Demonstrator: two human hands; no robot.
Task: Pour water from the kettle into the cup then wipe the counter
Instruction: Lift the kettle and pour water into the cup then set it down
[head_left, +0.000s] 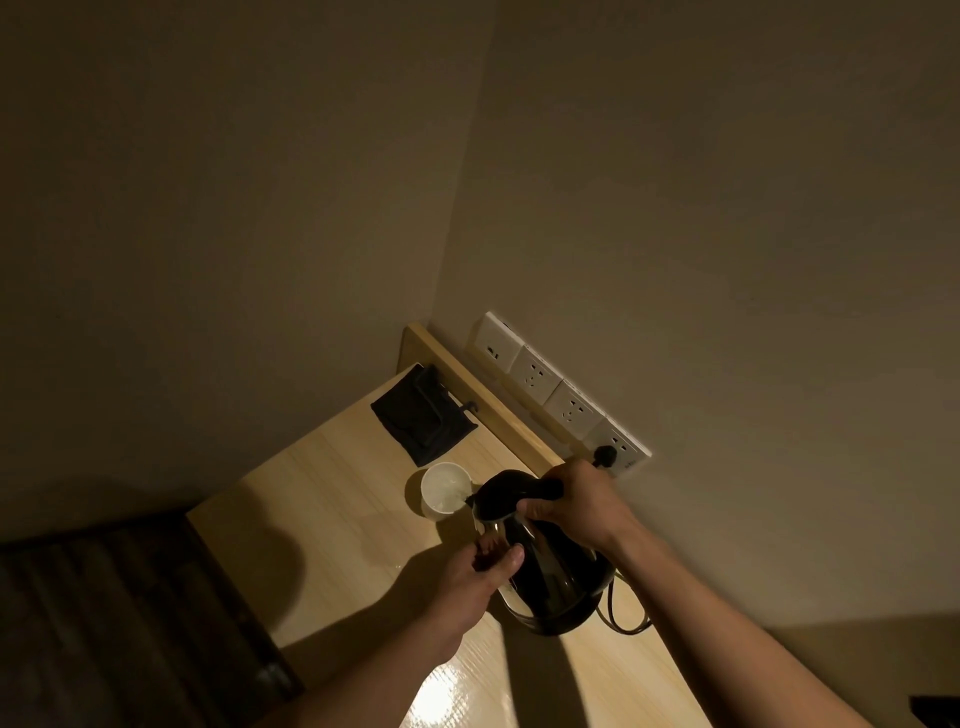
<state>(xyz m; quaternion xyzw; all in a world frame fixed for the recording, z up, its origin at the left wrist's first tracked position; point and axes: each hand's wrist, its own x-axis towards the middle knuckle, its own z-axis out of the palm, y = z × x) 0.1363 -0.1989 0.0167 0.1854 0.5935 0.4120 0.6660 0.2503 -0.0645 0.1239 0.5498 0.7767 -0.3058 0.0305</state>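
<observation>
While the black handle of the dark, shiny steel kettle (540, 561) is clasped tightly by the right hand (574, 506) and its body is steadied by the curled fingers of the left hand (475, 574), the spout is tipped at the rim of the small white round cup (444, 491), lower centre of the frame. Should the tilt be steepened, water could be spilled past the cup onto the pale wooden counter (332, 499), or toward the black folded cloth (421, 415) just beyond it.

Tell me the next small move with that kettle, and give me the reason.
Probably keep the tilt steady a little longer, then ease the kettle back upright. The right hand grips its handle, the left hand steadies its body, and the spout sits at the rim of the white cup. How full the cup is cannot be told. The dark cloth lies untouched beyond the cup.
</observation>
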